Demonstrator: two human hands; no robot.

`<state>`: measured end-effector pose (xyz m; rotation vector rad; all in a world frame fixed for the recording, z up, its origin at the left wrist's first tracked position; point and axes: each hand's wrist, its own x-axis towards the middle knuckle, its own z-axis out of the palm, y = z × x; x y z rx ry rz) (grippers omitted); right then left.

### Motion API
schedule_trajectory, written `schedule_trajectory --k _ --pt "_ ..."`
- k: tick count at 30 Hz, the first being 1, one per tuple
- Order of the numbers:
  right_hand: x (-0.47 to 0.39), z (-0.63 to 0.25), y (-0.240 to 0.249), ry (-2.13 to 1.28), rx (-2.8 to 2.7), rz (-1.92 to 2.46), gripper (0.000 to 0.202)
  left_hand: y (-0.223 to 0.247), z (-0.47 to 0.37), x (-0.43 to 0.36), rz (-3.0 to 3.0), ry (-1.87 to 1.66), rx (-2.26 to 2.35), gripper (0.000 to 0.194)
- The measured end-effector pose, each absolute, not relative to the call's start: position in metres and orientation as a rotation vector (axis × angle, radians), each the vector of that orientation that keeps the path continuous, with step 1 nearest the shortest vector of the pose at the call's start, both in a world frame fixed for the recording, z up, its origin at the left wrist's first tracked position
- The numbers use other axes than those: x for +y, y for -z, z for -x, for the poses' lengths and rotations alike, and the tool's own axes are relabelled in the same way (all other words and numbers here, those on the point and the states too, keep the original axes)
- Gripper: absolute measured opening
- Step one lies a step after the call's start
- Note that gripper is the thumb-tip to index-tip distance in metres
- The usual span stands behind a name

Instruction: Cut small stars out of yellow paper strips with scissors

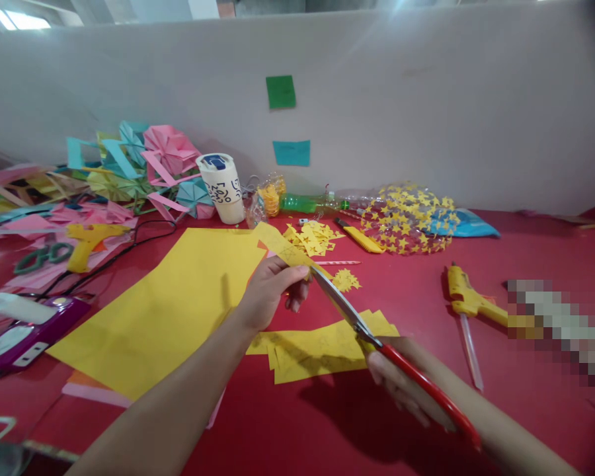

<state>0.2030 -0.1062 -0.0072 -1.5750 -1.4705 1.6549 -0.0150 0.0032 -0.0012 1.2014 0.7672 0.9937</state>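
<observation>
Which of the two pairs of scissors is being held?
The red-handled scissors, gripped in the right hand; the green-handled scissors lie at far left, beside a yellow glue gun.

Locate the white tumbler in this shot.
In the head view, the white tumbler stands left of centre against the pale wall, between the folded paper shapes and the green bottle.

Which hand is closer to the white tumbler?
Left. The left hand, pinching a yellow strip, is in front of the tumbler, slightly right; the right hand, gripping scissors, is farther right and nearer the wearer.
</observation>
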Motion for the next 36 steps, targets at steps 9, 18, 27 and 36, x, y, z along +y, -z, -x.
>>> schedule_trajectory --k 9,18,27,36 --pt "-0.108 -0.194 0.005 -1.663 -1.484 1.485 0.051 0.003 0.004 -0.011 -1.140 -1.072 0.821 0.027" --pt "-0.117 -0.191 0.014 -1.623 -1.432 1.449 0.060 0.004 -0.004 -0.019 -1.131 -1.071 0.887 0.030" --pt "-0.112 -0.192 0.010 -1.647 -1.453 1.450 0.060 0.003 -0.003 -0.019 -1.167 -1.060 0.899 0.032" --pt "-0.115 -0.187 0.012 -1.701 -1.342 1.509 0.059 0.006 -0.007 -0.020 -1.180 -1.072 0.908 0.033"
